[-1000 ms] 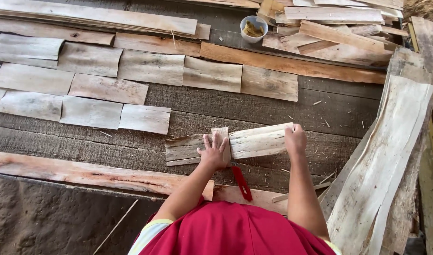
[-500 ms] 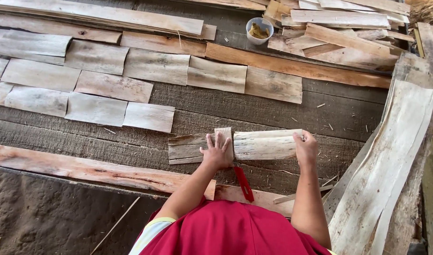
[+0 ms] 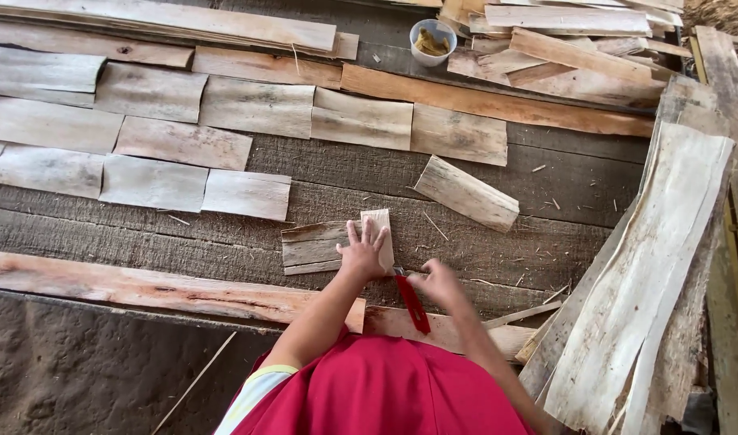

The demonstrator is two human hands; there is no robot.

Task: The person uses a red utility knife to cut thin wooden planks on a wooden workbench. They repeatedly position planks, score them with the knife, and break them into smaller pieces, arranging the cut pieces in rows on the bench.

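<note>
My left hand (image 3: 365, 251) lies flat, fingers spread, on a small pale upright wood piece (image 3: 380, 223). That piece sits on the right end of a grey bark-like slab (image 3: 314, 246). My right hand (image 3: 438, 282) is curled just right of it, at the upper end of a red-handled tool (image 3: 414, 304) that lies on the planks. I cannot see whether the fingers grip the tool. A pale wood slab (image 3: 466, 192) lies tilted on the boards beyond both hands, apart from them.
Rows of flat wood shingles (image 3: 175, 141) cover the boards to the left and behind. A long reddish plank (image 3: 143, 288) runs along the near edge. Tall pale bark sheets (image 3: 655, 274) lean at the right. A small white bowl (image 3: 432, 40) stands at the back by stacked planks.
The pale slab that both hands held now lies further away to the right. My right hand has let go and moved down to the red-handled tool. The left hand stayed.
</note>
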